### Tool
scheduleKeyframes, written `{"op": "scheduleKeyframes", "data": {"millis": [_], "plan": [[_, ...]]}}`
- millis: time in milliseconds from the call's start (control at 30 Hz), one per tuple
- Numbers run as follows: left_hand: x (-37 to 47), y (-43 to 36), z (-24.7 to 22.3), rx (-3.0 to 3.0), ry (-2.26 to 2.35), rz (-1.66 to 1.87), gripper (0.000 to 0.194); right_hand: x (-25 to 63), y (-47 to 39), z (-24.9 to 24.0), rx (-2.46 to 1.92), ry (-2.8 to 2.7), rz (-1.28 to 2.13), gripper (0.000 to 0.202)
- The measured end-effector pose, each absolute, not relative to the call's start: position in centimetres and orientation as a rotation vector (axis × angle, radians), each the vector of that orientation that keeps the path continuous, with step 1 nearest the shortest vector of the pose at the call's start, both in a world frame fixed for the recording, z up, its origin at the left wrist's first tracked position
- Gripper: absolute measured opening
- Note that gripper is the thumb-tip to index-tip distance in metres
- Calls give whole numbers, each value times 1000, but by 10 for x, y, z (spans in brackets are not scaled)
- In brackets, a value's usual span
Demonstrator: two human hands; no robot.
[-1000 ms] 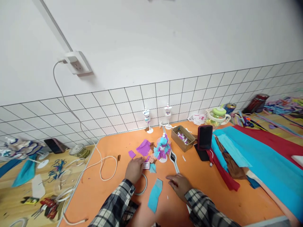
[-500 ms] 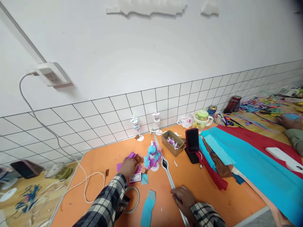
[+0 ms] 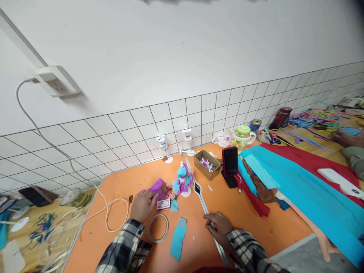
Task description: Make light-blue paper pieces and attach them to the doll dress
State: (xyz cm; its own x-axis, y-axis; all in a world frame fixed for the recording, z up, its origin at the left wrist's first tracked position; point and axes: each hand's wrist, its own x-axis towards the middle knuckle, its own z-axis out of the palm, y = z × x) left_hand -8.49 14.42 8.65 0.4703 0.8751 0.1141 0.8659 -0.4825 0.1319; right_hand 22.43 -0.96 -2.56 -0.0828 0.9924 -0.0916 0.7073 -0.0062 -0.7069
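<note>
My left hand [image 3: 144,204] lies at the left edge of a heap of purple crepe paper [image 3: 157,186], its fingers loosely stretched and touching or just above it. Beside the heap are a small white label card [image 3: 163,204] and a light-blue scrap [image 3: 174,205]. My right hand [image 3: 219,226] rests on the orange table with curled fingers, across a grey-white strap [image 3: 205,206]; what it holds, if anything, is hidden. Between and beyond the hands stands a small dress form [image 3: 182,178] in a blue and purple ruffled paper dress. A tape ring [image 3: 149,230] and a blue paper strip [image 3: 178,239] lie nearer me.
Two white mini dress forms, one [image 3: 162,146] left of the other [image 3: 187,137], stand by the wall. A cardboard box [image 3: 207,173], a phone on a stand [image 3: 230,161], a lidded cup [image 3: 241,137] and blue sheets [image 3: 301,182] are rightward. A cable [image 3: 106,212] lies left. Another person's hand [image 3: 348,137] shows far right.
My left hand has drawn back leftward from the purple paper heap, uncovering more of it and the tape ring. My right hand has stayed nearly in place. The view has tilted slightly down.
</note>
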Motion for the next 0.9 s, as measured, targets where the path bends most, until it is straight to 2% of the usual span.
{"op": "scheduleKeyframes", "data": {"millis": [100, 200, 300, 367, 400, 500, 600, 767, 833, 900], "plan": [[-82, 100, 91, 2574, 1301, 397, 30, 220, -9, -10, -1800, -1611, 1046, 42], [-63, 52, 89, 2421, 1155, 370, 24, 212, -4, 5, -1793, -1556, 1215, 40], [-41, 23, 77, 2415, 1236, 114, 17, 202, 2, 14, -1749, -1676, 1209, 46], [-32, 16, 63, 2489, 1108, -123, 13, 197, 3, 14, -1745, -1668, 1229, 46], [-30, 15, 55, 2530, 1040, -155, 15, 194, 1, 13, -1741, -1655, 1253, 44], [-27, 25, 38, 2617, 1081, -102, 37, 190, -11, 4, -1720, -1648, 1323, 38], [-20, 40, 43, 2608, 1360, 4, 39, 188, -23, 0, -1716, -1672, 1372, 42], [9, 37, 81, 2307, 1389, 281, 27, 185, -25, 11, -1832, -1607, 1246, 77], [22, 25, 89, 2090, 1354, 131, 38, 181, -22, 16, -1913, -1639, 1135, 78], [33, 13, 89, 2081, 1363, 75, 34, 177, -21, 18, -1982, -1713, 1023, 74]]}}
